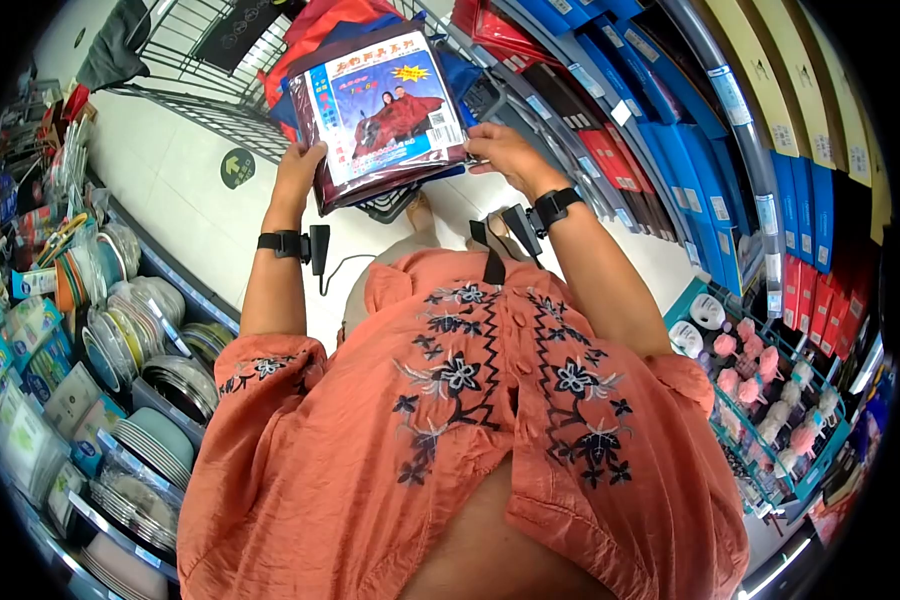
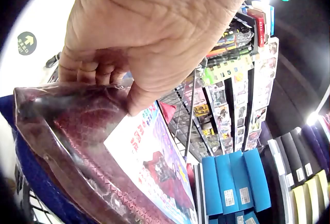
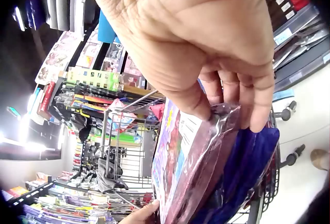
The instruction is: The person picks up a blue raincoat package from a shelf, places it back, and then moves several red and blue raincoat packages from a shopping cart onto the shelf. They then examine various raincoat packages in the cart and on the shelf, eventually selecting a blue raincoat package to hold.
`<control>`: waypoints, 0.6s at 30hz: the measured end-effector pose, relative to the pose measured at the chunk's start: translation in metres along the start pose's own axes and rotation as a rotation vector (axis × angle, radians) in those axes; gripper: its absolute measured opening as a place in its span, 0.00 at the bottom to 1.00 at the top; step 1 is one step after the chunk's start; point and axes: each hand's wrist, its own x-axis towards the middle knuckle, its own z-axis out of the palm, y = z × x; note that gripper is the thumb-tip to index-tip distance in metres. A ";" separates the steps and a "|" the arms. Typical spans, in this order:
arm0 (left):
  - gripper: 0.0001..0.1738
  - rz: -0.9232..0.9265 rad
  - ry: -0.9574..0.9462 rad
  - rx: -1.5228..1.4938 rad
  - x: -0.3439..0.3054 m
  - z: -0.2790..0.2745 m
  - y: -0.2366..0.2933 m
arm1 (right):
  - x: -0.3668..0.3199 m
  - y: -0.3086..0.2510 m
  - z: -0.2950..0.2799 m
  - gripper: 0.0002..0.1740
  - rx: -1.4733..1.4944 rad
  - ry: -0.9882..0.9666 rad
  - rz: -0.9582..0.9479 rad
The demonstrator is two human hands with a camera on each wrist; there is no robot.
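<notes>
A dark maroon package [image 1: 385,115] in clear plastic, with a printed label showing people in a red cape, is held up between both hands. The left hand [image 1: 298,170] grips its left edge, thumb on the front face. At the opposite edge the right hand [image 1: 515,158] pinches the plastic near the label's barcode. In the left wrist view the left hand [image 2: 149,33] has its fingers curled behind the package [image 2: 93,136]. The right wrist view has the right hand [image 3: 206,43] with its thumb on the package's front [image 3: 206,157]; a blue package [image 3: 242,162] lies right behind.
A wire shopping cart [image 1: 195,95] with red and blue packages stands beyond the hands. Shelves of plates [image 1: 155,445] line the left; blue boxes [image 1: 670,160] and folders line the right. A teal basket [image 1: 840,425] with pink items is at lower right.
</notes>
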 end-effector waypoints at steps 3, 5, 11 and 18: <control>0.27 0.000 -0.021 -0.013 0.002 0.000 0.001 | -0.001 -0.002 0.002 0.23 0.010 0.017 0.007; 0.26 -0.007 -0.029 -0.018 0.000 0.000 0.004 | -0.001 -0.003 0.002 0.24 0.024 0.016 0.011; 0.23 -0.044 -0.093 -0.277 -0.008 0.010 0.025 | 0.011 0.001 0.007 0.26 0.095 0.091 0.022; 0.25 -0.068 -0.319 -0.551 -0.036 0.006 0.060 | -0.009 -0.032 0.000 0.16 0.167 -0.022 -0.006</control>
